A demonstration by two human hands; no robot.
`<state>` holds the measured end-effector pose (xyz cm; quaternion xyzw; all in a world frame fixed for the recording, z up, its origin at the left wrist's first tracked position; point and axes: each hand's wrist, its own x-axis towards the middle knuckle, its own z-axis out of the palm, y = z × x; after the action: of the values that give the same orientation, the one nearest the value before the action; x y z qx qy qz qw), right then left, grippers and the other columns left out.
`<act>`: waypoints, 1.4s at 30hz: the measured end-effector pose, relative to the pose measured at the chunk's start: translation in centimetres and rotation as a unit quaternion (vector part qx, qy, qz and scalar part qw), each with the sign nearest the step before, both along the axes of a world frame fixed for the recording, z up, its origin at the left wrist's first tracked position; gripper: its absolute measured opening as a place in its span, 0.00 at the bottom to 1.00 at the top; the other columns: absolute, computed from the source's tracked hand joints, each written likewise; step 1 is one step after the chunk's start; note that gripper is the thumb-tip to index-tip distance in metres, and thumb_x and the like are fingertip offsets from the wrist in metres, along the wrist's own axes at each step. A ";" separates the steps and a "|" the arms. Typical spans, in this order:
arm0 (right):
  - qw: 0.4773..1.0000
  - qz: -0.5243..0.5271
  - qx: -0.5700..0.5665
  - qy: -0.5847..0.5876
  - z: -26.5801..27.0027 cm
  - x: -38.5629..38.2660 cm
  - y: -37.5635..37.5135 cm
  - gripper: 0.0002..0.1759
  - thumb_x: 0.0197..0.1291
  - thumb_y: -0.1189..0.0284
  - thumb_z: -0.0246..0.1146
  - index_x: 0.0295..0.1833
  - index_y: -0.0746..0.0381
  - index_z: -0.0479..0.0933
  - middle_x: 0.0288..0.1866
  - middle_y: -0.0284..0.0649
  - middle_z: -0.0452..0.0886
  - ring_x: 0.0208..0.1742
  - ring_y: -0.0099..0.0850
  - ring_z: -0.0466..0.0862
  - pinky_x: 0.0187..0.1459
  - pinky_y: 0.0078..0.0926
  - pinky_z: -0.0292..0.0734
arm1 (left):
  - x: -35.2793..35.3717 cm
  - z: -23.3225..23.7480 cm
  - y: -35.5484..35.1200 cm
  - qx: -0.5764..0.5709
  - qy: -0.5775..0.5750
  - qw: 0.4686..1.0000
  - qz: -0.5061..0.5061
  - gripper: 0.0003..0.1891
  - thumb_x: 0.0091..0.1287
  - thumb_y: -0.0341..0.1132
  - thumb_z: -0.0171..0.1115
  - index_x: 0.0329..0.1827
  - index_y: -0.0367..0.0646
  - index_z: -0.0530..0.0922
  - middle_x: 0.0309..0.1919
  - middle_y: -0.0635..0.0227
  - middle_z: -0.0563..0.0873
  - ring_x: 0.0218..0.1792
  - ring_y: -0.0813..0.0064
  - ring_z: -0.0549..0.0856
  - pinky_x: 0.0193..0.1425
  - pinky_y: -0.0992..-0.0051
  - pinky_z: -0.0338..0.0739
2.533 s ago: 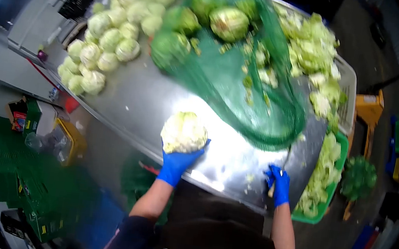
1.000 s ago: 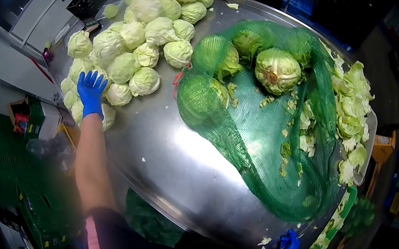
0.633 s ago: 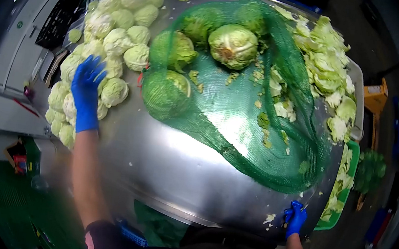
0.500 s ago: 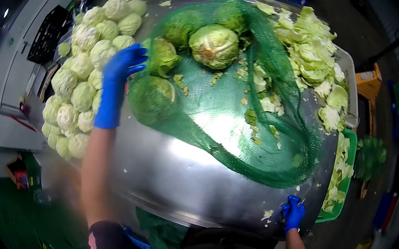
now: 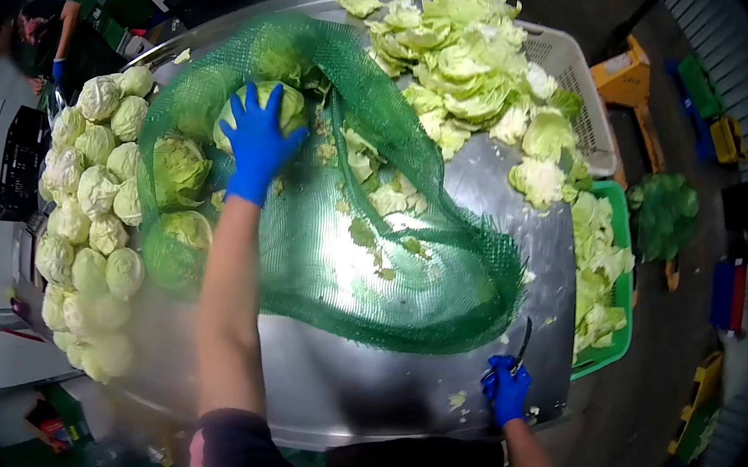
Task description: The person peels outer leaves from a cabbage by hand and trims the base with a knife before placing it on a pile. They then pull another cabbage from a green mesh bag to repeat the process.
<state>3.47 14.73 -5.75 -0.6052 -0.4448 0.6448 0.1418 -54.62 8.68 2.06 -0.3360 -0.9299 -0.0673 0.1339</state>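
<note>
So, roughly midway imo: trimmed cabbages [image 5: 89,199] were piled along the left edge of the steel table [image 5: 355,390], w/ leaf scraps [image 5: 461,57] at the far right corner, but 3+ heads remained in the green net sack [image 5: 369,270]. Left hand [image 5: 259,140] lay spread, not clamped, on a cabbage [image 5: 292,104] there. Right hand [image 5: 506,390] was fisted round a knife [image 5: 525,336] at the near right corner. Couldn't tell if the left hand was under the netting. Blade barely visible.

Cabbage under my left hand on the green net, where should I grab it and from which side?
I'd take the cabbage over its rounded top, palm down from above, where the left hand lies spread. It is round, lies on the green net, and other heads crowd its left side.
</note>
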 end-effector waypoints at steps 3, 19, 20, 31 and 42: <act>1.000 -0.003 -0.012 0.003 0.3 -0.1 0.0 0.11 0.71 0.65 0.59 0.41 0.61 0.81 0.19 0.35 0.78 0.15 0.20 0.72 0.18 0.18 0.65 | 8.9 -1.1 -3.0 0.037 0.035 0.999 -0.004 0.45 0.54 0.61 0.69 0.76 0.59 0.64 0.78 0.51 0.54 0.77 0.38 0.51 0.69 0.28 0.49; 0.999 0.009 0.001 0.033 -0.6 0.8 0.2 0.06 0.64 0.68 0.65 0.41 0.60 0.82 0.21 0.33 0.77 0.17 0.20 0.74 0.17 0.19 0.65 | 22.1 3.2 -6.8 0.262 -0.279 0.910 -0.161 0.26 0.56 0.45 0.74 0.56 0.43 0.82 0.51 0.57 0.83 0.53 0.56 0.82 0.61 0.62 0.74; 0.999 0.007 -0.003 0.038 -0.3 0.7 0.1 0.07 0.64 0.68 0.65 0.41 0.60 0.82 0.21 0.33 0.78 0.17 0.20 0.73 0.17 0.19 0.65 | 25.1 4.5 -7.2 0.215 -0.205 0.934 -0.201 0.25 0.56 0.44 0.74 0.55 0.45 0.83 0.50 0.59 0.84 0.53 0.57 0.82 0.62 0.61 0.73; 0.973 0.169 -0.040 0.155 4.0 2.8 -2.6 0.18 0.70 0.65 0.60 0.61 0.61 0.76 0.29 0.30 0.80 0.19 0.16 0.72 0.21 0.17 0.67 | 37.9 -1.4 -13.5 0.397 -0.625 0.666 -0.089 0.36 0.66 0.35 0.62 0.78 0.43 0.60 0.75 0.63 0.65 0.74 0.65 0.64 0.77 0.63 0.57; 0.956 0.202 -0.079 0.198 11.2 7.0 8.9 0.30 0.61 0.66 0.69 0.66 0.68 0.73 0.51 0.39 0.83 0.46 0.19 0.81 0.45 0.17 0.76 | 49.7 -3.4 -13.3 0.194 -0.590 0.783 -0.038 0.48 0.57 0.42 0.74 0.79 0.45 0.55 0.75 0.59 0.61 0.71 0.59 0.66 0.69 0.60 0.66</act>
<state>10.51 23.60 5.44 -0.3728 -0.4681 0.7999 0.0456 -4.92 -4.58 -1.36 -0.2328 -0.7809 -0.4362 -0.3818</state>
